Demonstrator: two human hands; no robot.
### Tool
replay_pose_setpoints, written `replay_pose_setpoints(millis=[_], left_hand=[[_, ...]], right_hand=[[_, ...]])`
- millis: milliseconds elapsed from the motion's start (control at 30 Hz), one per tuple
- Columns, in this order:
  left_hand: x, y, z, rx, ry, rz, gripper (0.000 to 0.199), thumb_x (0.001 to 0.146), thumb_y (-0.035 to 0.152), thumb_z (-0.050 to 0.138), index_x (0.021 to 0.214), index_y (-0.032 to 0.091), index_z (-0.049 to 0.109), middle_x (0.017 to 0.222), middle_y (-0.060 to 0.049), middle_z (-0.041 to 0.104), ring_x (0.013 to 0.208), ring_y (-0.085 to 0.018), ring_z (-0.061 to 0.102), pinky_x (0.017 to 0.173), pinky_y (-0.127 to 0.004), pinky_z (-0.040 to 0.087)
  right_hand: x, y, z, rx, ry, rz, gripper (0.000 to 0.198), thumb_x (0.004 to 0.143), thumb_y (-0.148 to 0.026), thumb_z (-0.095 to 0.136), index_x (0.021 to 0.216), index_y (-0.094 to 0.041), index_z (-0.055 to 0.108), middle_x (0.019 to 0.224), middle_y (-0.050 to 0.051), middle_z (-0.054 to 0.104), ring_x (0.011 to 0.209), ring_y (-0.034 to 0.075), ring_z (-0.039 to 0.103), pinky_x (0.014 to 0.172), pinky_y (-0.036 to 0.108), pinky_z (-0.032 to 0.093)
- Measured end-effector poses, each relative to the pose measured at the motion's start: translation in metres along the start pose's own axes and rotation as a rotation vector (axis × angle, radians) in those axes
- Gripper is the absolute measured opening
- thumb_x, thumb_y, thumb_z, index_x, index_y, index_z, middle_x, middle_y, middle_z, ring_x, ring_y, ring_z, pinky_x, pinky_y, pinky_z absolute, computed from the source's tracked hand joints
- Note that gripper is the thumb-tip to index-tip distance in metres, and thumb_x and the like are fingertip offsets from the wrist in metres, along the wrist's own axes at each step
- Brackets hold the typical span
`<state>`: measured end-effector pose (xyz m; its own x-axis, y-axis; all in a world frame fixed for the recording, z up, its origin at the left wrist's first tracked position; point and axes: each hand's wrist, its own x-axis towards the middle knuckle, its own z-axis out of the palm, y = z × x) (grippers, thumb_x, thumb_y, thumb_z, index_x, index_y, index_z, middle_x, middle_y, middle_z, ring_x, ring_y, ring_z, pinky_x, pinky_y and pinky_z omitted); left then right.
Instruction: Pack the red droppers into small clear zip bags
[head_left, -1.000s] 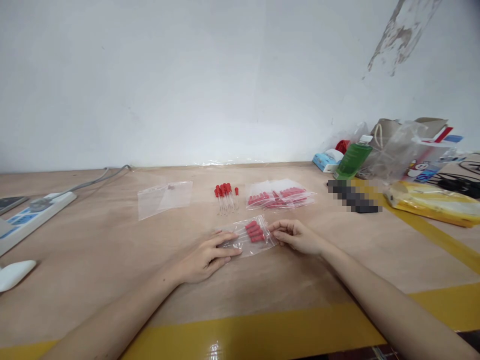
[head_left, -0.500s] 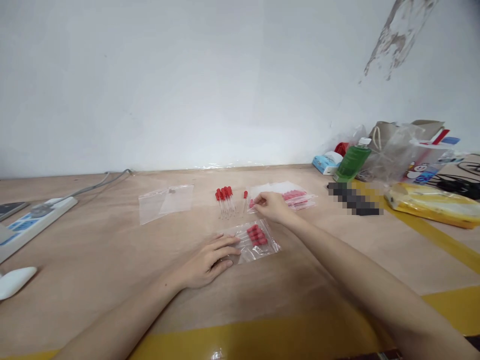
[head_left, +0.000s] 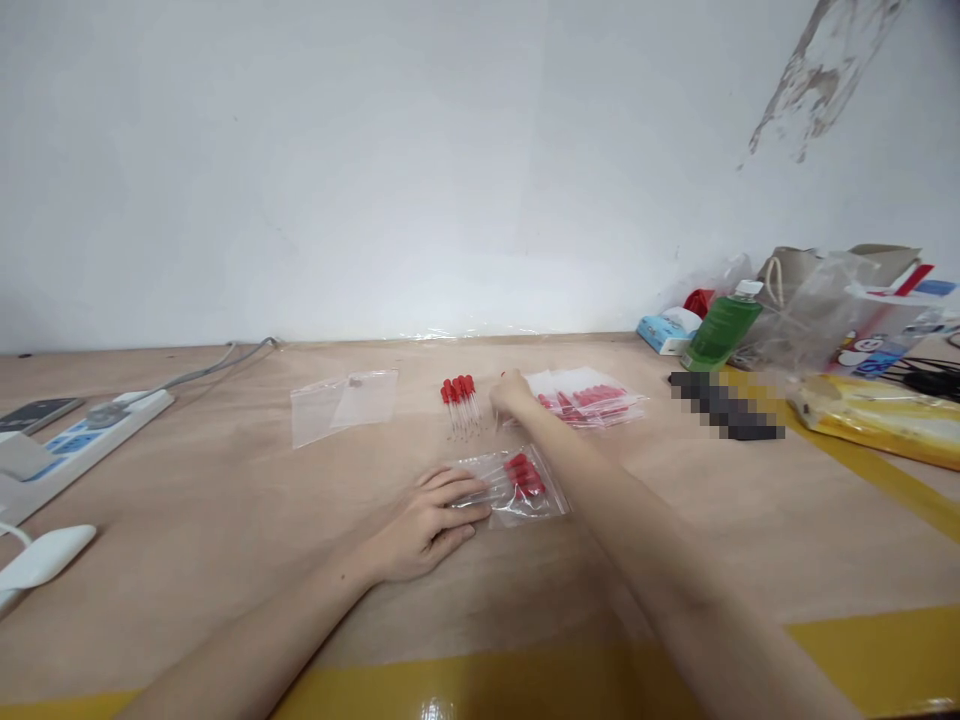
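Note:
My left hand (head_left: 439, 520) lies flat at the left end of a clear zip bag (head_left: 517, 515), fingers stretched out over its edge. Inside that bag are several droppers with red bulbs (head_left: 525, 475). Further off, my right hand (head_left: 511, 395) is closed around a single dropper; a bit of its red bulb shows above the fingers and its thin tube below. Just left of that hand, several loose droppers (head_left: 461, 398) lie side by side, bulbs pointing away from me. Right of it sits a stack of filled bags (head_left: 592, 395) with red bulbs inside.
Two flat clear bags (head_left: 345, 408) lie to the left. A power strip (head_left: 82, 450), a phone (head_left: 37, 413) and a white plug (head_left: 49, 558) are at the far left. At the right stand a green bottle (head_left: 724, 325), a tissue pack (head_left: 667, 330) and a yellow package (head_left: 877, 415).
My right hand has moved left from the stacked bags to the lone dropper and closed on it. The left hand stays on the bag. The view has shifted slightly.

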<state>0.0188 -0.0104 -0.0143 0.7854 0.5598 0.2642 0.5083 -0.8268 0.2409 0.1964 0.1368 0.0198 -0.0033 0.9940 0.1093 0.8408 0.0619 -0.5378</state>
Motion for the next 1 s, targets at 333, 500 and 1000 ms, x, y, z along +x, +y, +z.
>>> replay_pose_setpoints(millis=[333,500,1000], left_hand=[[0.001,-0.003,0.004,-0.099,-0.068,0.029,0.036,0.092,0.02,0.038,0.126,0.028,0.047,0.131,0.004,0.046,0.128,-0.02,0.03,0.105,-0.04,0.03],[0.001,-0.006,0.007,-0.108,-0.064,0.03,0.036,0.092,0.019,0.038,0.126,0.028,0.046,0.132,0.003,0.045,0.129,-0.02,0.029,0.106,-0.041,0.03],[0.003,-0.002,-0.001,-0.04,-0.125,0.023,0.036,0.093,0.024,0.039,0.129,0.029,0.042,0.135,0.002,0.041,0.129,-0.021,0.028,0.105,-0.042,0.03]], right_hand=[[-0.103,0.109,-0.046,0.964,0.173,-0.01,0.058,0.067,-0.03,0.059,0.118,-0.021,0.034,0.056,-0.01,0.046,0.045,0.011,0.053,0.043,0.025,0.049],[-0.118,0.126,-0.04,1.073,0.297,0.049,0.057,0.062,-0.035,0.067,0.108,-0.023,0.037,0.061,-0.009,0.049,0.05,0.011,0.056,0.048,0.025,0.052],[-0.13,0.127,-0.039,1.149,-0.214,0.197,0.035,0.067,-0.041,0.065,0.087,-0.02,0.046,0.074,0.0,0.063,0.064,0.012,0.062,0.063,0.028,0.051]])
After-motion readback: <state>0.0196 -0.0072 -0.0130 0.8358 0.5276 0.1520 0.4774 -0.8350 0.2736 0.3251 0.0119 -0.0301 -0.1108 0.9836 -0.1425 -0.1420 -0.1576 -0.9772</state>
